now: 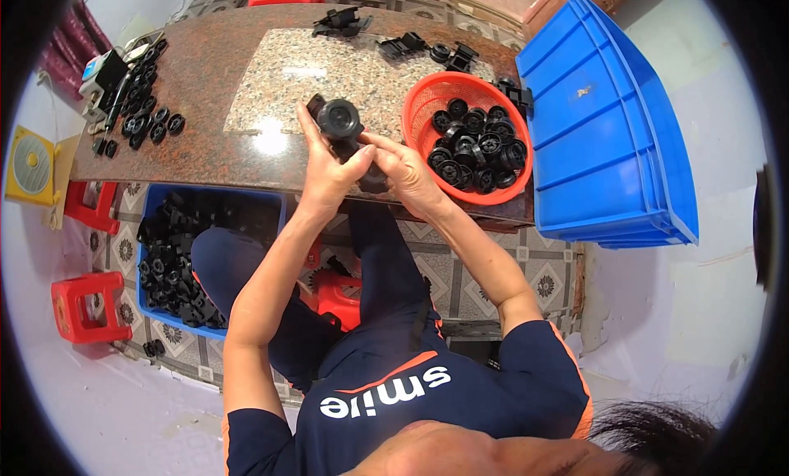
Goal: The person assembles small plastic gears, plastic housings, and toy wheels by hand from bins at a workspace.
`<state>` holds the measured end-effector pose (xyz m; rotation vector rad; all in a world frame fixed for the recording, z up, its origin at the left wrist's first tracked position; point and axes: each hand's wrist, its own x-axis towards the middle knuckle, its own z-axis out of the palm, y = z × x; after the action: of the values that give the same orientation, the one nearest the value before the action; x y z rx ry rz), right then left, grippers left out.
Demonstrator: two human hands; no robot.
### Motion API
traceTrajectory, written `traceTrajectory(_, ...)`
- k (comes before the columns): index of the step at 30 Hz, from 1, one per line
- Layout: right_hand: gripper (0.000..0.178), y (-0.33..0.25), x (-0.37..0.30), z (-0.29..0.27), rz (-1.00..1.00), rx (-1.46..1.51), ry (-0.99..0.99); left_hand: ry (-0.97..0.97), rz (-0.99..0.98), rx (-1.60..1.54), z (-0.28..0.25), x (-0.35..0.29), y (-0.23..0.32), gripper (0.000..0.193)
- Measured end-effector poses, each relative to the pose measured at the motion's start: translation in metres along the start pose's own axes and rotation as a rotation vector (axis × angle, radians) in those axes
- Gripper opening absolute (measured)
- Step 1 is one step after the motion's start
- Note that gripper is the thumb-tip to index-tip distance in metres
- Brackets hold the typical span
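Observation:
Over the near edge of the table, both hands are closed on a black plastic bracket with a round wheel (339,118) at its upper end. My left hand (323,173) grips it from the left, fingers running up along its side. My right hand (408,176) holds the lower right side, its fingertips close to the left thumb. The palms and fingers hide much of the bracket's lower part. Just right of my right hand stands a red mesh basket (470,198) with several loose black wheels (477,147) in it.
Black brackets (403,45) lie along the table's far side. At the left are more black wheels (141,118) beside a white device (97,80). A tall blue bin (588,122) borders the right. Below the table, a blue crate (197,328) holds black parts; red stools (86,306) stand nearby.

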<state>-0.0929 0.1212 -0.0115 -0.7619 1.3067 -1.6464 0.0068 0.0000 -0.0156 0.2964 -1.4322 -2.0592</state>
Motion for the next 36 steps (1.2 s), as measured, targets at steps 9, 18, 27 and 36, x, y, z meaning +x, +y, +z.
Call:
traceTrajectory(9, 0.065, -0.048, -0.017, -0.003, -0.987, -1.331, -0.197, -0.487, -0.569, -0.674, -0.031, -0.009, 0.011, 0.106)
traceTrajectory(18, 0.055, -0.049, 0.031, -0.152, 0.154, -1.762, 0.274, -0.323, -0.545, -0.407, -0.022, -0.002, -0.010, 0.070)
traceTrajectory(27, 0.027, -0.041, 0.015, -0.125, -0.127, -1.186, 0.510, -0.101, -0.364, -0.104, -0.008, -0.005, -0.027, 0.099)
traceTrajectory(36, 0.020, -0.042, 0.009, -0.028, -0.210, -0.247, 0.064, -0.168, -0.270, 0.176, -0.001, -0.006, -0.017, 0.115)
